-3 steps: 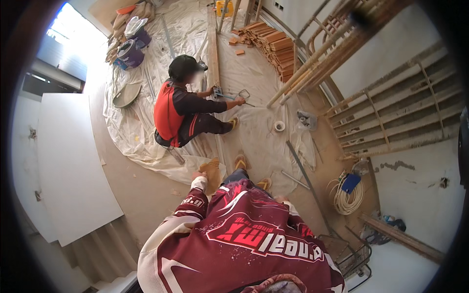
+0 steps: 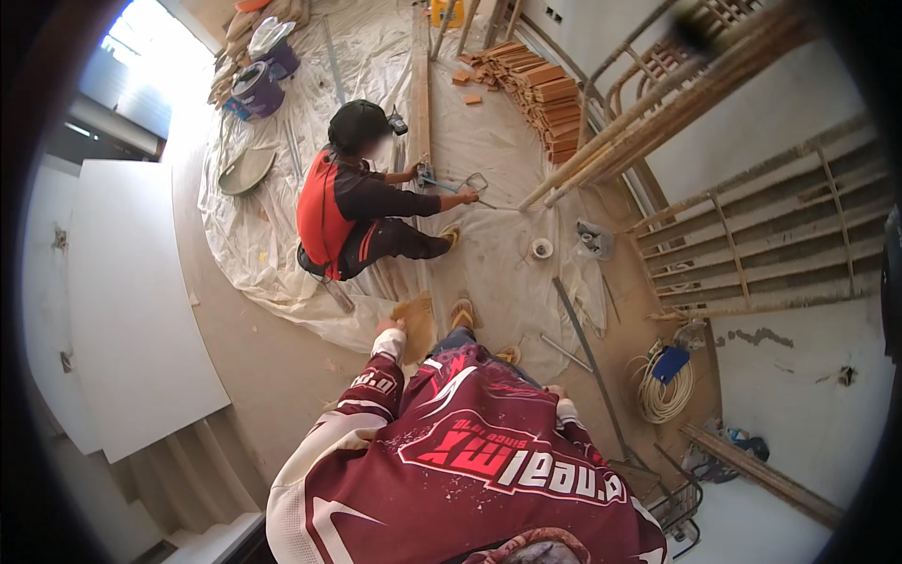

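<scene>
Left grip [image 2: 391,325] is grasping a brown sheet [image 2: 416,324] by its left side — sheet is sitting just beside the person's sandaled foot [image 2: 461,314], near the edge of the plastic sheeting [image 2: 282,216]. Right grip [image 2: 556,391] is hanging low by the body, partly hidden, cannot tell if clenched or released. Ahead, a co-worker [image 2: 320,211] is crouching on the sheeting, hands near a long board [image 2: 421,94] — reddish-brown flat pieces [image 2: 536,86] are lying piled beyond, toward the right.
</scene>
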The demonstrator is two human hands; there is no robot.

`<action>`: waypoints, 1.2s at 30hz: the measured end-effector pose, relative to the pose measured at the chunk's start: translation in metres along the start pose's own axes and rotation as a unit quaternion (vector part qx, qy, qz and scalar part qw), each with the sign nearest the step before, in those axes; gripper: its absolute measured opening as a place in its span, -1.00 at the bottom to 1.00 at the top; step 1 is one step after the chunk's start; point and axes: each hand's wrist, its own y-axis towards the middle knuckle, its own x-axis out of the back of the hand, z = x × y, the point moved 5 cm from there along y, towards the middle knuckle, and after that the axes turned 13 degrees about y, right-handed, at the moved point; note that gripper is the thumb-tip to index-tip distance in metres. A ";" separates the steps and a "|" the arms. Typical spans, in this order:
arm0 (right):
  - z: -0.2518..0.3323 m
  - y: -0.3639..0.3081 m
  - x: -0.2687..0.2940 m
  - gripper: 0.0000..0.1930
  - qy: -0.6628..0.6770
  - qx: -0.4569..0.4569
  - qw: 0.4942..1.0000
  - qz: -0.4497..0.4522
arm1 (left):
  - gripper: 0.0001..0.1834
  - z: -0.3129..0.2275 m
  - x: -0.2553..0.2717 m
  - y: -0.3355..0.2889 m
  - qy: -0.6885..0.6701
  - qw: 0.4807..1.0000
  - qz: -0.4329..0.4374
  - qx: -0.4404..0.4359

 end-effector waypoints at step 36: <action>0.187 0.169 0.247 -0.69 -0.177 0.117 0.976 -0.040 | -0.54 -0.126 -0.006 -0.144 -0.192 0.953 -0.086 0.216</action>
